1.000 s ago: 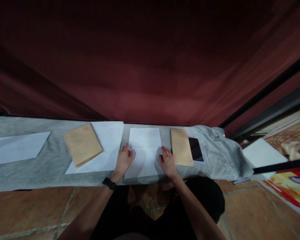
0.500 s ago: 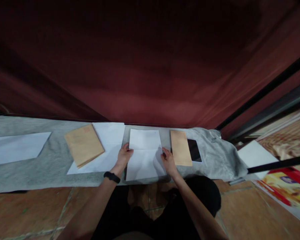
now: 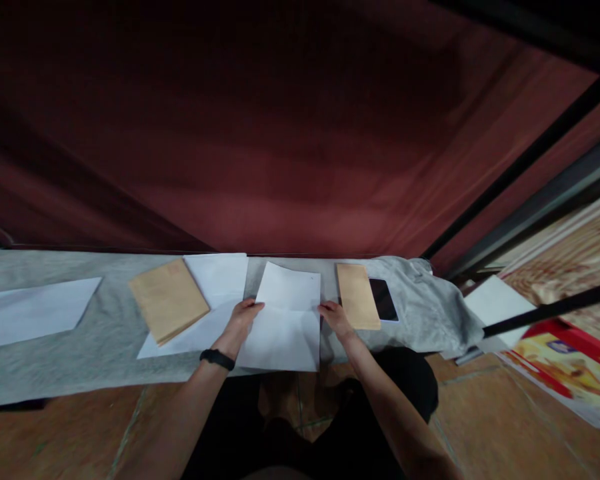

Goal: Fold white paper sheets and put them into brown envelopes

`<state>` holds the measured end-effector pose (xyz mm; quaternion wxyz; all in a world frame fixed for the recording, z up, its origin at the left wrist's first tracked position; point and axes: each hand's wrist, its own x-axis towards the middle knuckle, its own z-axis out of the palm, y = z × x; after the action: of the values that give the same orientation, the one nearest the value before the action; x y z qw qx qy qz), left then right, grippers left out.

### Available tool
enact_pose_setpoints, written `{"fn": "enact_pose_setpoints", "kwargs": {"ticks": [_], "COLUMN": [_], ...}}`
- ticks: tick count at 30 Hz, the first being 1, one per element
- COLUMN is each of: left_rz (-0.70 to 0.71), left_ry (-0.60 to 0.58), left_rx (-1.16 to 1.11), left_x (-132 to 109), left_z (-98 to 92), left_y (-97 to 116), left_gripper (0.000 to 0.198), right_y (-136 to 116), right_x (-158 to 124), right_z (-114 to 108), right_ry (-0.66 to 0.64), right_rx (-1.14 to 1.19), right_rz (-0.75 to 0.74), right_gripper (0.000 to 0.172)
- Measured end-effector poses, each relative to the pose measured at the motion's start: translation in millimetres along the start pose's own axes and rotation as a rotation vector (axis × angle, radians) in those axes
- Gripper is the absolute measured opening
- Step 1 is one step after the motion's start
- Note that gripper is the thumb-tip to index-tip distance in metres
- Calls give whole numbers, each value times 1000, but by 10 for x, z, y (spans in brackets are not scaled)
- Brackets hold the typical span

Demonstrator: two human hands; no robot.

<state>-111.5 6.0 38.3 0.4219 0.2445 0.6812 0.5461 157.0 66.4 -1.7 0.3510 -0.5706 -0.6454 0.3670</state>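
Note:
A creased white sheet of paper (image 3: 286, 333) lies between my hands, with a fold line running across its middle. My left hand (image 3: 241, 321) pinches its left edge near that crease. At the right edge my right hand (image 3: 335, 316) is closed on the same sheet. Just right of that hand lies a narrow brown envelope stack (image 3: 358, 297), partly over a dark-screened phone or tablet (image 3: 383, 300). To the left, a stack of larger brown envelopes (image 3: 170, 300) rests on another white sheet (image 3: 219, 275).
A grey cloth (image 3: 115, 360) covers the long narrow surface. At the far left lies another white sheet (image 3: 35, 310). A dark red panel (image 3: 290, 220) rises behind. On the right are a black bar (image 3: 550, 313) and a red-and-yellow printed box (image 3: 575, 367).
Both hands have closed on the sheet's edges. It has been lifted slightly and turned, its near edge shifting left and toward me and its far edge now curving.

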Motion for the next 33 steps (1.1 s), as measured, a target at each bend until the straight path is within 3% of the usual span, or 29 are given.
{"fn": "enact_pose_setpoints", "kwargs": {"ticks": [6,9,13,16,18,21,27,33], "left_rz": [129,213,631,835,842,808,818,784], "left_ry": [56,108,104,-92,-215,-273,-197,-51], "left_rx": [155,231,595,949,1098,1225,1290,1194], "left_x": [42,2,-101,-72,29,248,597,741], "left_z": [13,62,254,496,646,761,621,456], "left_y": [-30,-64,-164,-214,-208,-165,-158,-204], "left_gripper": [22,32,50,49,52,58,66,65], "right_y": [-155,-246,-350,-414,-444,-450,-330,-176], "right_x": [-117,-223,-281,-187,-79,99,432,668], "right_z": [24,190,525,729,809,841,689,490], "right_ry": [87,75,12,5,-11,-29,8,103], "right_rx": [-107,-170,-299,-380,-474,-646,-814,-725], "right_rz": [-38,-168,-379,-398,-387,-351,-243,-195], "right_gripper": [25,35,41,45,48,50,52,56]}}
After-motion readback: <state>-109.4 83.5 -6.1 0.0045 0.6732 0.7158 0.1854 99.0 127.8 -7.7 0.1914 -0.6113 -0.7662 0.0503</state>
